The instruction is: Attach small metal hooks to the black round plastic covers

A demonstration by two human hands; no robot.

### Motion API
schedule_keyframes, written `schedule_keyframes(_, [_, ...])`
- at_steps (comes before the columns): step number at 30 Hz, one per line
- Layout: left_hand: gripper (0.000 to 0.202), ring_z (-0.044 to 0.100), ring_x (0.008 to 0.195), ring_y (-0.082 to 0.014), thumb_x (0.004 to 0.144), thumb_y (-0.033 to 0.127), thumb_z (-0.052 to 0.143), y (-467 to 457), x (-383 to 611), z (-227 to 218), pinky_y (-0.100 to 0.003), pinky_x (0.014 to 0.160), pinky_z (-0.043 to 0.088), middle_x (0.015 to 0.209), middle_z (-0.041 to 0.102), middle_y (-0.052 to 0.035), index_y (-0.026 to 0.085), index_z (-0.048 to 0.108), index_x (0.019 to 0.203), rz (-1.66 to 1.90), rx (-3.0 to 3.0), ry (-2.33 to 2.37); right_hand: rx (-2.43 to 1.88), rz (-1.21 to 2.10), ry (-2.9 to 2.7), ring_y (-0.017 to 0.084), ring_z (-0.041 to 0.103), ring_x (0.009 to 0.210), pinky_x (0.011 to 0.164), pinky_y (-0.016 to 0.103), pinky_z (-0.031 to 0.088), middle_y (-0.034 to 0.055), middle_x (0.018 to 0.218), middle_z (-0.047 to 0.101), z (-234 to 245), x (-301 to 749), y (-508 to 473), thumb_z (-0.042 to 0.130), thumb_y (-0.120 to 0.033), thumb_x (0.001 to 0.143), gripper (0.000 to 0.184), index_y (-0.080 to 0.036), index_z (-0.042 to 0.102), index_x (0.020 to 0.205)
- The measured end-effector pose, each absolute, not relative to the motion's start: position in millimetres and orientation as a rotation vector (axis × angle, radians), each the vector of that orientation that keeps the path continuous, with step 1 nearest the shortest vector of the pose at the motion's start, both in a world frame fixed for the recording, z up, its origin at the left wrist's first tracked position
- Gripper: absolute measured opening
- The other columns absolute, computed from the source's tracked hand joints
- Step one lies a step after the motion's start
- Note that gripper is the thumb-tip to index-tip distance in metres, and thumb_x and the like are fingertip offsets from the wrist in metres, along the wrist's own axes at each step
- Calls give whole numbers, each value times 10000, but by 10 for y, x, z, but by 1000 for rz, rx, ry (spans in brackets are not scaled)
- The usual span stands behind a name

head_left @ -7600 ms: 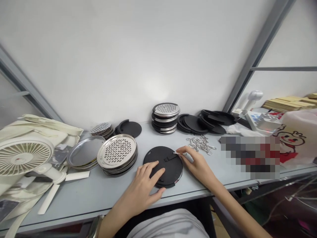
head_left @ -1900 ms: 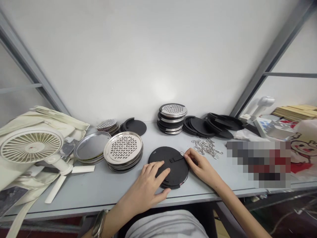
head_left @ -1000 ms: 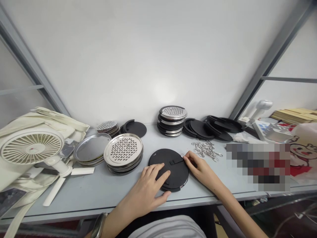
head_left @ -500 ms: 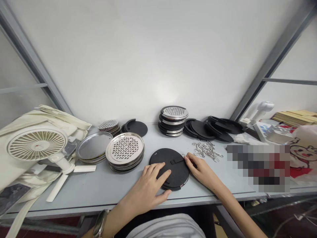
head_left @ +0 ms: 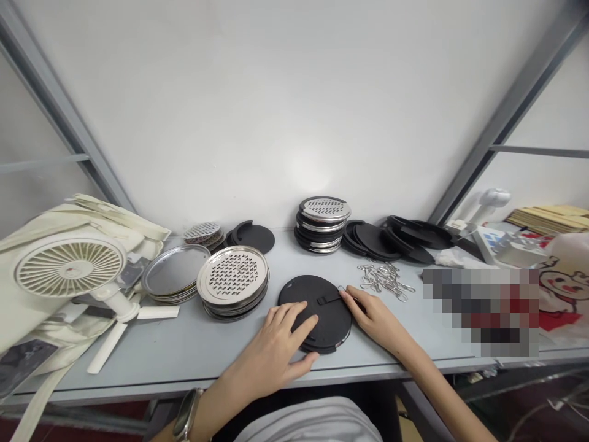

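Observation:
A round black plastic disc (head_left: 322, 319) lies flat on the table in front of me, with a thin metal edge showing at its lower right. My left hand (head_left: 280, 337) rests on its left side, fingers spread across the top and thumb by the near edge. At the disc's right rim my right hand (head_left: 365, 310) is closed in a pinch. A small wire loop (head_left: 341, 288) pokes out by the fingertips; the rest of it is hidden. Beside that hand lies a loose pile of bent metal wire hooks (head_left: 384, 279).
Left of the disc stand stacked metal grater discs (head_left: 233, 276) and plain metal discs (head_left: 175, 270). At the back are a stack of black-rimmed graters (head_left: 324, 212) and loose black discs (head_left: 375, 239). A white fan (head_left: 71, 270) lies at far left; a blurred patch covers things at right.
The right fingertips have shifted very slightly at the disc's rim. My left hand and the disc stay in place.

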State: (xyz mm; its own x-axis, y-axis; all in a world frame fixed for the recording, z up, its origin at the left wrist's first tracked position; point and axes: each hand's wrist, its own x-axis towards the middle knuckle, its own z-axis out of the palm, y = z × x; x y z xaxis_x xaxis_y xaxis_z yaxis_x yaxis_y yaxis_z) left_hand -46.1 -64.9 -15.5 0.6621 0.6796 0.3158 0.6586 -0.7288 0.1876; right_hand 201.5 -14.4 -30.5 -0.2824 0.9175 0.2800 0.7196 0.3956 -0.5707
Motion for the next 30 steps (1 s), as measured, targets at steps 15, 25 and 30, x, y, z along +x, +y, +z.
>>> schedule_keyframes(15, [494, 413, 1237, -291, 877, 311, 575, -650, -465, -141, -485, 1002, 406, 1350, 444, -136, 208, 439, 1341, 617, 2808, 1128, -1385, 474, -2089, 192, 549, 619, 589, 295, 379, 1, 649, 529, -303, 2022, -150, 311, -360, 1004, 338, -239, 360, 693])
schedule_keyframes(25, [496, 393, 1253, -294, 885, 319, 567, -653, -462, -131, -485, 1017, 387, 1373, 418, -137, 202, 430, 1347, 556, 2806, 1141, -1383, 472, -2108, 167, 477, 572, 567, 281, 348, -33, 613, 454, -310, 2026, -147, 335, -310, 977, 288, -239, 325, 697])
schedule_keyframes(30, [498, 379, 1263, -292, 888, 319, 568, -654, -459, -127, -489, 1024, 376, 1375, 415, -143, 198, 424, 1350, 545, 2800, 1140, -1388, 484, -2108, 160, 457, 570, 565, 274, 335, -40, 607, 429, -322, 2033, -152, 334, -303, 965, 285, -237, 306, 689])
